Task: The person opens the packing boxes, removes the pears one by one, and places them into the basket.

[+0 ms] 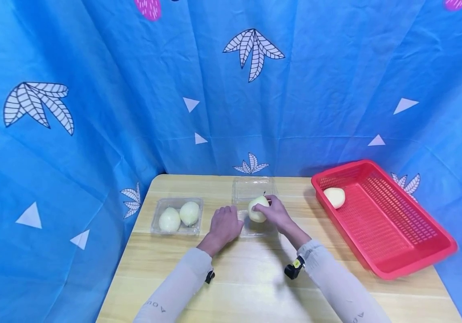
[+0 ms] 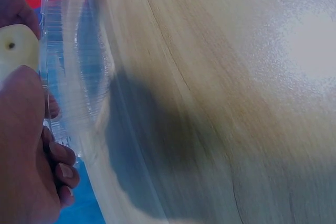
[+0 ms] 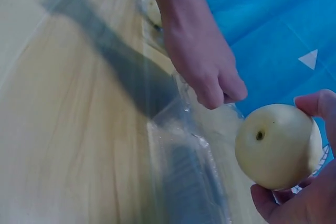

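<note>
My right hand (image 1: 277, 213) grips a round pale-yellow pear (image 1: 257, 209) between thumb and fingers, above an opened clear plastic container (image 1: 255, 231). The container's lid (image 1: 253, 188) is folded back toward the curtain. At the container's left side is my left hand (image 1: 224, 223), its fingers curled at the edge; the left wrist view shows the thumb and fingers (image 2: 64, 171) about the clear wall. In the right wrist view the pear (image 3: 278, 145) appears apart from the container (image 3: 189, 182), its small dark dimple facing the camera.
A second clear container (image 1: 178, 202) on the left holds two pears (image 1: 169, 220). To the right, a red plastic basket (image 1: 384, 264) has one pear (image 1: 334, 197) in its far left corner. A blue patterned curtain (image 1: 231, 112) hangs behind the wooden table (image 1: 231, 287).
</note>
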Demonstrator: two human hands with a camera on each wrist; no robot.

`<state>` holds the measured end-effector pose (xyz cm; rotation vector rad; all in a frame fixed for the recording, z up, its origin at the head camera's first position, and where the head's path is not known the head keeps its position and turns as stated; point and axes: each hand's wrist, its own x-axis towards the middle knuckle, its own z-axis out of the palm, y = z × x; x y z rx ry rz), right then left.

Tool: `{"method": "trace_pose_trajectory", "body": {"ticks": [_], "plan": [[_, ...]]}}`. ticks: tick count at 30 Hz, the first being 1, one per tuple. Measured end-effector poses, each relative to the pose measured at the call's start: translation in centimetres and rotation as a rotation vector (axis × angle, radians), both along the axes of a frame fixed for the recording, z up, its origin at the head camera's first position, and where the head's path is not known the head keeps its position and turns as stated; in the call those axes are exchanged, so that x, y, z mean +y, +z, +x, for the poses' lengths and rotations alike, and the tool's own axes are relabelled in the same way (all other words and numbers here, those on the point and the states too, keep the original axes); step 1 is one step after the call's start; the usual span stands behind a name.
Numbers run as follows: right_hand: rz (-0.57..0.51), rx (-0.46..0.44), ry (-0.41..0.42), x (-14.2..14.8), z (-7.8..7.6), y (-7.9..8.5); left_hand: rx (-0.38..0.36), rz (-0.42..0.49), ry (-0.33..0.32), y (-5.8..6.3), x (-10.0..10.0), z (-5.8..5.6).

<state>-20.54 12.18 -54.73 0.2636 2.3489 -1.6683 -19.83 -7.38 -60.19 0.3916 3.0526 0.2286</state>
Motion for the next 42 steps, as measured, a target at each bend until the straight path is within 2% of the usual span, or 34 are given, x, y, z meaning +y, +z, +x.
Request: {"method": "trace_pose_trajectory", "body": {"ticks": [13,20,29,36,42], "plan": [[0.015,0.041,0.014,2.6,-0.3,2.2,0.003,-0.013,-0.016,0.0,0.1,0.1],[0.069,0.087,0.009,4.3,-0.8,2.8,0.01,-0.017,-0.014,-0.1,0.1,0.1],[0.047,0.081,0.001,6.3,-1.4,4.3,0.011,-0.003,-0.009,0.0,0.1,0.2],[0.107,0.076,-0.018,8.3,-2.0,5.4,0.002,-0.011,-0.016,0.2,0.1,0.3],[0.109,0.09,-0.054,10.1,-2.4,6.6,0.005,-0.025,-0.025,0.5,0.0,0.3]]}}
